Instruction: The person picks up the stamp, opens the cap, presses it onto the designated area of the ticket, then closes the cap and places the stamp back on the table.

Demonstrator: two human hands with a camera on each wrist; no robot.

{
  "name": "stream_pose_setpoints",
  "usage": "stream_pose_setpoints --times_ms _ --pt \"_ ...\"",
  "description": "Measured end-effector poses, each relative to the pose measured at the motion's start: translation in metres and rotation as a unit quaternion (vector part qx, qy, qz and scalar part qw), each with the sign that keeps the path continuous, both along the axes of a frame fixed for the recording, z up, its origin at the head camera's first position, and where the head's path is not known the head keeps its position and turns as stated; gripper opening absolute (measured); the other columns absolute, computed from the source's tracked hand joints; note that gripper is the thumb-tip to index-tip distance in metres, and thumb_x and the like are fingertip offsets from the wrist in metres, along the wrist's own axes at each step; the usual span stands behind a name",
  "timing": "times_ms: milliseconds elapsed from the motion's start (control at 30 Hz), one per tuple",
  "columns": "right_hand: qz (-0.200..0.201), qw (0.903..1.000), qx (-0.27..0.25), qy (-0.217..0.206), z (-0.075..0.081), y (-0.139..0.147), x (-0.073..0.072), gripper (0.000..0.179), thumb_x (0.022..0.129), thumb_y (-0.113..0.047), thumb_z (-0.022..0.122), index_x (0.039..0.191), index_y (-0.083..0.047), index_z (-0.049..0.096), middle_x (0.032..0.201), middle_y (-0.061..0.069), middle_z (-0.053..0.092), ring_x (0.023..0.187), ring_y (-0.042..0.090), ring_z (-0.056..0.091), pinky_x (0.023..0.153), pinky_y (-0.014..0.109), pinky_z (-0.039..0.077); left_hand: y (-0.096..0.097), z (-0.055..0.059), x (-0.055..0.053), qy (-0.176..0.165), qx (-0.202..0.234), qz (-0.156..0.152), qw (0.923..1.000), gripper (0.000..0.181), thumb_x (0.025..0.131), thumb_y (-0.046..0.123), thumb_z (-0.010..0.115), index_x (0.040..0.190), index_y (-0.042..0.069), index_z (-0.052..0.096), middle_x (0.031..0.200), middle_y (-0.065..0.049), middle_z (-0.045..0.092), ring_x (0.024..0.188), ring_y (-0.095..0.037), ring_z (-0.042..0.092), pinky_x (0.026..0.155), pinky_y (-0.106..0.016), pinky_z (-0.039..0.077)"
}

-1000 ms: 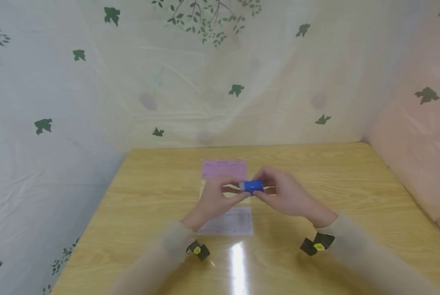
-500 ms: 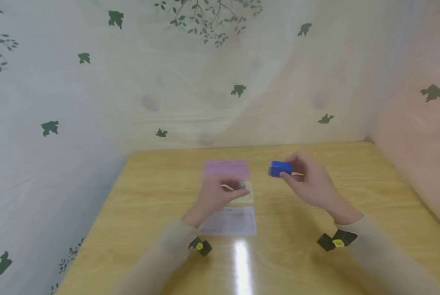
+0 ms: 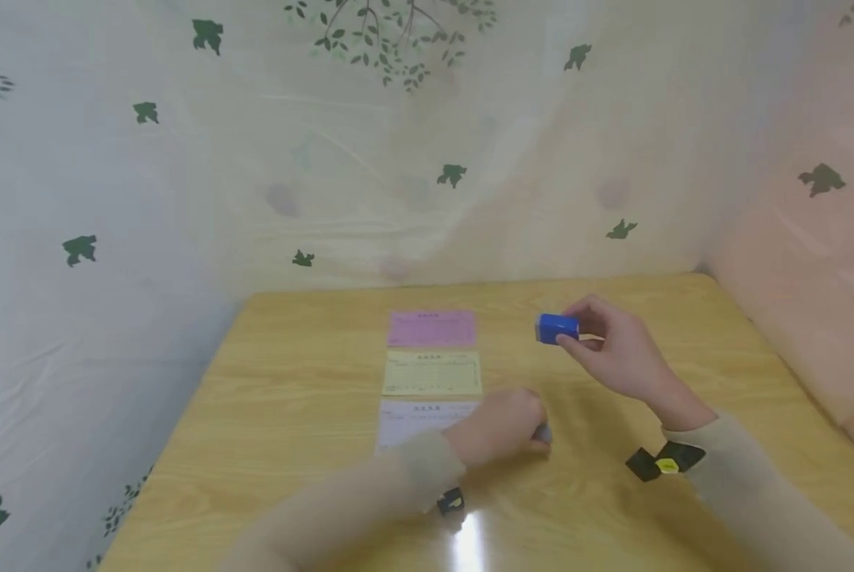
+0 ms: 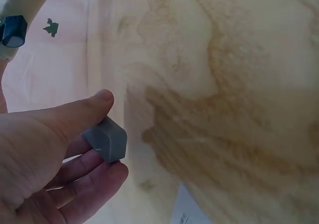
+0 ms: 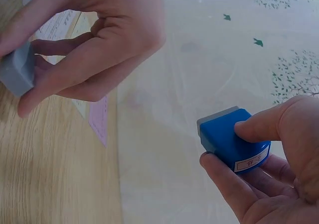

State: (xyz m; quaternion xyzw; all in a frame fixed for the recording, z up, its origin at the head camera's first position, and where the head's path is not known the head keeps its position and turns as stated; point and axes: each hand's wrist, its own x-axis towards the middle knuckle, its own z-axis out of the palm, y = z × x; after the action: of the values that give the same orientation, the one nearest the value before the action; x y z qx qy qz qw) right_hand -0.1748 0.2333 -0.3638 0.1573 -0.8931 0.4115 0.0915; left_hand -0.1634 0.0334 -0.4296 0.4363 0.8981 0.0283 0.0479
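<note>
My right hand [image 3: 623, 349] pinches a blue self-inking stamp [image 3: 558, 328] between thumb and fingers, up over the right part of the table. In the right wrist view the stamp [image 5: 232, 139] shows a small printed label on its end and a grey edge at its front. My left hand [image 3: 501, 425] holds the stamp's grey cap [image 4: 108, 140] by thumb and fingers, low over the table to the right of the papers. Cap and stamp are apart.
Three printed slips lie in a column on the wooden table [image 3: 291, 445]: pink [image 3: 431, 327] at the back, yellow [image 3: 432, 373] in the middle, white [image 3: 412, 419] in front, partly covered by the left arm. Patterned curtains [image 3: 369, 159] hang behind and at the sides.
The cap has come off the stamp. My right hand has moved right and up with the stamp; my left hand has carried the cap right and toward me, uncovering the yellow slip.
</note>
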Motion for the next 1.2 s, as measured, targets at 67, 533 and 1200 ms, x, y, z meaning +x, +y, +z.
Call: stream_pose_setpoints --times_ms 67,533,1200 --pt "0.001 1.0 -0.001 -0.003 -0.001 0.001 0.0 0.023 0.099 -0.008 0.074 0.119 -0.003 0.063 0.122 0.023 0.074 0.107 0.039 0.077 0.085 0.038 0.068 0.002 -0.001 0.002 -0.004 -0.006 0.005 1.0 0.025 0.091 0.048 0.083 0.088 0.024 0.078 0.086 0.012 0.071 0.073 0.0 0.056 0.064 -0.01 0.046" --pt "0.007 0.9999 -0.002 -0.015 -0.004 0.004 -0.001 0.023 0.099 -0.008 0.074 0.119 -0.004 0.064 0.122 0.021 0.074 0.107 0.038 0.077 0.086 0.041 0.067 0.003 -0.004 0.003 -0.018 -0.016 0.016 0.9996 0.029 0.092 0.049 0.082 0.089 0.021 0.075 0.082 0.011 0.067 0.069 0.0 0.052 0.059 -0.01 0.042" --pt "0.002 0.9995 0.021 -0.023 -0.006 0.0 0.0 0.024 0.1 -0.012 0.074 0.121 -0.005 0.063 0.125 0.023 0.073 0.11 0.042 0.076 0.088 0.044 0.067 -0.117 0.023 -0.068 -0.093 0.189 0.222 0.952 0.047 0.1 0.041 0.073 0.131 0.006 0.073 0.135 -0.01 0.075 0.115 -0.03 0.073 0.102 -0.045 0.061"
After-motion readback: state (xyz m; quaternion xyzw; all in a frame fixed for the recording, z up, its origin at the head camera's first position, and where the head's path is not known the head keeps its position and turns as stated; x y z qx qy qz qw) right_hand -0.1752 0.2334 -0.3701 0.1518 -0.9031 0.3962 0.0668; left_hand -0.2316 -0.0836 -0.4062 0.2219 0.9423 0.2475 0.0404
